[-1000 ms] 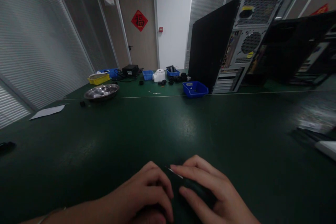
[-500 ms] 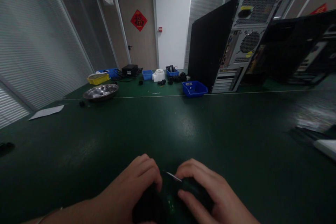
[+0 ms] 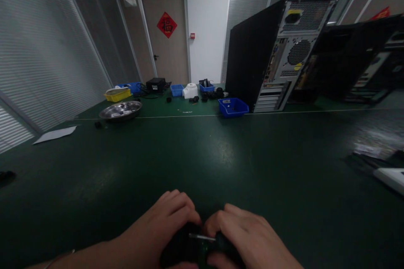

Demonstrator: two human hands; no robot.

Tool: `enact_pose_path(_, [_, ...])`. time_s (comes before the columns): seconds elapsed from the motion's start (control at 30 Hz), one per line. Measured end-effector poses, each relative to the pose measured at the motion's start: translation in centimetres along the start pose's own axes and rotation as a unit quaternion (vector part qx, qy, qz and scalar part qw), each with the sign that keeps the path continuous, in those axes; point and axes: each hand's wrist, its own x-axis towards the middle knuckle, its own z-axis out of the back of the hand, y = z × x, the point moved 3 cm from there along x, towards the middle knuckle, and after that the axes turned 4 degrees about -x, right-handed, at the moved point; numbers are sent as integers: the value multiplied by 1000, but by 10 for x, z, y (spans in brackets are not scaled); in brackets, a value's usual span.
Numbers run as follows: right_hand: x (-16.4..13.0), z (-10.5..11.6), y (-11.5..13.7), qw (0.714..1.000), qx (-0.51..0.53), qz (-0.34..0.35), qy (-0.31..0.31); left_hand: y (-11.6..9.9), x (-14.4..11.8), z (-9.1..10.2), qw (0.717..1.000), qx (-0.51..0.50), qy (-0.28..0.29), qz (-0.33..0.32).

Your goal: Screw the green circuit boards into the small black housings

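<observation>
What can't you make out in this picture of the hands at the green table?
- Dark object in the head view: both hands cover it, the bottom edge cuts it off, and it is dim, so its kind is unclear.
- Left hand and right hand: fingertips curl out of sight.
- White item: cut by the right edge, blurred.
- Steel bowl: contents too small.

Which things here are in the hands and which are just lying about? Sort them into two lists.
In hand:
left hand and right hand, both closed on a small dark part with a thin metal strip; what it is cannot be told.

Lying about:
steel bowl
yellow bin
blue bin
computer tower
paper sheet
green table
</observation>
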Motion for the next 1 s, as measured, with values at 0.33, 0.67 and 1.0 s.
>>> enact_pose_path(0.33, [-2,8,-5,984,152,-48,-78,17,0,-5,976,-217,-14,-19])
enact_pose_path(0.67, [-5,12,1,970,226,-32,-86,33,3,-19,858,-511,-3,43])
enact_pose_path(1.0, [-1,12,3,966,231,-36,-109,35,9,-28,790,-613,6,14])
